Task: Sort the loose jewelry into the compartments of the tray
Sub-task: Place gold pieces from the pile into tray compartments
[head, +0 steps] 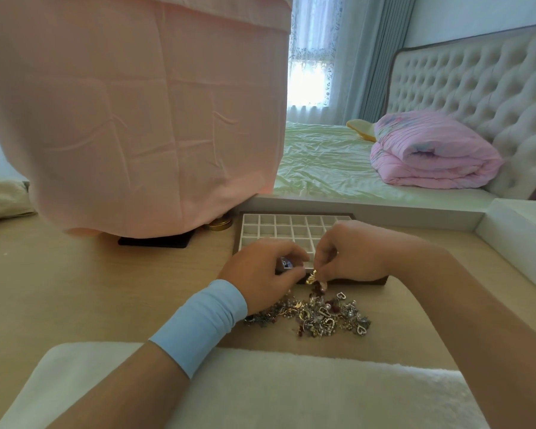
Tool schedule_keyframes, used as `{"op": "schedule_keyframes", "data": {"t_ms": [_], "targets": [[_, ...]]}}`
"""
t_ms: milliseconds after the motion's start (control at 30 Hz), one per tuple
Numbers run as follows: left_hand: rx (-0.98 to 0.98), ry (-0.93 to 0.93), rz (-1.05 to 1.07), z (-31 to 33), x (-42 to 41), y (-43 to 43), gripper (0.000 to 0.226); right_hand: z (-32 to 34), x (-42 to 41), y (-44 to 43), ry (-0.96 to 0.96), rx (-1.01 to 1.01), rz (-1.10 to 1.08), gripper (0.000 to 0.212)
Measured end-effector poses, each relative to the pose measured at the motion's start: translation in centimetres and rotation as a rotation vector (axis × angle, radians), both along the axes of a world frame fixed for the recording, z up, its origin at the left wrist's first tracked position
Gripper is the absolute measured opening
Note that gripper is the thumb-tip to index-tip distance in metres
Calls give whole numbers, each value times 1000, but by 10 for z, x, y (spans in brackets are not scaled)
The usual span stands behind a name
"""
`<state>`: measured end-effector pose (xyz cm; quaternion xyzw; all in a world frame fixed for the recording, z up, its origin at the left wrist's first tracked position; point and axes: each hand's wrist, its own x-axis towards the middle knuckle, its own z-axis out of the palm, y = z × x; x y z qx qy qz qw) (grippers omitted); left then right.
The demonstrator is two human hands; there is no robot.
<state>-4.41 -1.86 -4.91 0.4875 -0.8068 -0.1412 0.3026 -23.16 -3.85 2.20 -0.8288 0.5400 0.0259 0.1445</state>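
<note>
A small gold pendant (312, 278) is pinched by the right hand (350, 252) at the white gridded tray (287, 228); a shiny piece (287, 263) is gripped by the left hand (262, 275), above the tangled jewelry heap (310, 315) on the tabletop (90, 289).

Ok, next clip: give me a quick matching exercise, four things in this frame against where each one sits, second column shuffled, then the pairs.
Things:
1. compartment tray
2. jewelry pile
3. gold piece
4. folded pink quilt

Places:
A. on the bed
B. pinched in the right hand fingers, at the tray's near edge
C. loose on the desk, nearer the person than the tray
D. on the desk beyond both hands, beside the pink cloth cover

Pairs: 1-D, 2-C, 3-B, 4-A
</note>
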Motion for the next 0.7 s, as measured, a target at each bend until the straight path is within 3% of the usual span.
{"op": "schedule_keyframes", "data": {"t_ms": [233,400,700], "targets": [[194,464,-1,6,-3,0,5,7,-8,-1,-384,127,24,15],[267,595,99,14,3,-2,8,0,-4,-4,-648,139,-66,10],[247,750,153,10,-5,-2,11,-10,1,-9,-705,250,-151,15]]}}
